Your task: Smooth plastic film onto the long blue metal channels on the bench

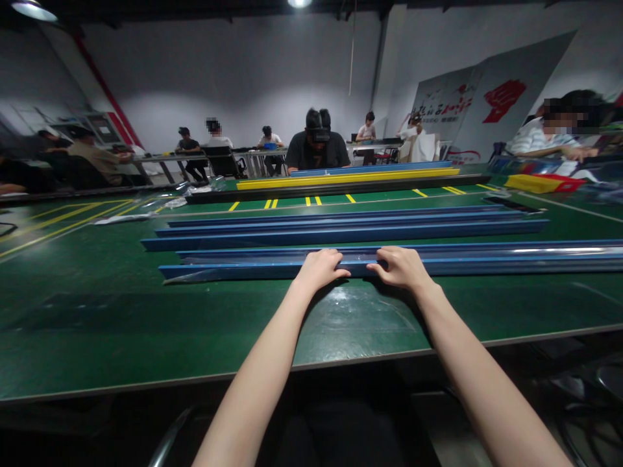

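While I look through the head camera, I see that both of my hands are bent over the near blue rail (267, 270), which lies from left to right on the green worktop (121, 331). My left hand (322, 267) and my right hand (400, 266) are a little apart. Each one pinches the near wall of this rail, with the fingers over its top and the thumb on the near side. Some clear film (233, 259) lies along the left part of the rail; the right end goes out of view.

Just beyond it, other blue rails (341, 235) lie almost parallel. Farther away are a black rail (350, 189) and a yellow rail (350, 178). At the far side, a person in a dark shirt (317, 152) has the head bent down. Yellow and red pieces (540, 183) are at the far right.
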A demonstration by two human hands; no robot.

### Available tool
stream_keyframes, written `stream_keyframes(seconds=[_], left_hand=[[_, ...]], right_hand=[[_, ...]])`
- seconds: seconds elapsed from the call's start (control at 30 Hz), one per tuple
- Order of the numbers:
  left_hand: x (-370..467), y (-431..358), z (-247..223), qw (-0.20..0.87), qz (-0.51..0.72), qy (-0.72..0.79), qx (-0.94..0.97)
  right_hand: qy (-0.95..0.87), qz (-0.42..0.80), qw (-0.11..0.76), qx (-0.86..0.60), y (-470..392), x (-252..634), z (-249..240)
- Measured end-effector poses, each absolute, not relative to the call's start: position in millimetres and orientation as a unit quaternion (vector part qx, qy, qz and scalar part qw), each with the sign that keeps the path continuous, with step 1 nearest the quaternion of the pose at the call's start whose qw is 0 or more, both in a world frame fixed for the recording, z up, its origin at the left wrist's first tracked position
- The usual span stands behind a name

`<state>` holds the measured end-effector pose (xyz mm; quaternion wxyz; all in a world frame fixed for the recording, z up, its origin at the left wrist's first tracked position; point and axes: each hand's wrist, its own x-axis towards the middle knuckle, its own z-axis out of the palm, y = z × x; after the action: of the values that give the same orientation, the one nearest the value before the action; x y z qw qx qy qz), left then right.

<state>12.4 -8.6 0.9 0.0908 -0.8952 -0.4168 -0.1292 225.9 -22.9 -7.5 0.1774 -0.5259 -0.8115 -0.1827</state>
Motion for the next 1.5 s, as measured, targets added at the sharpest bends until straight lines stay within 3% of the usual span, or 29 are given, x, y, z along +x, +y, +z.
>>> stream_keyframes(seconds=[0.73,1.5], left_hand=[[13.7,-8.8,4.3,0.071,-0.113,-0.439,-0.888],[11.7,-6.8,0.3,0.093,-0.138,-0.442,-0.881]], right_hand=[[-0.809,-0.166,0.223,-0.518,-22.0,233.1,-13.5],[-0.805,-0.149,0.213,-0.534,-22.7,232.4,-12.4]])
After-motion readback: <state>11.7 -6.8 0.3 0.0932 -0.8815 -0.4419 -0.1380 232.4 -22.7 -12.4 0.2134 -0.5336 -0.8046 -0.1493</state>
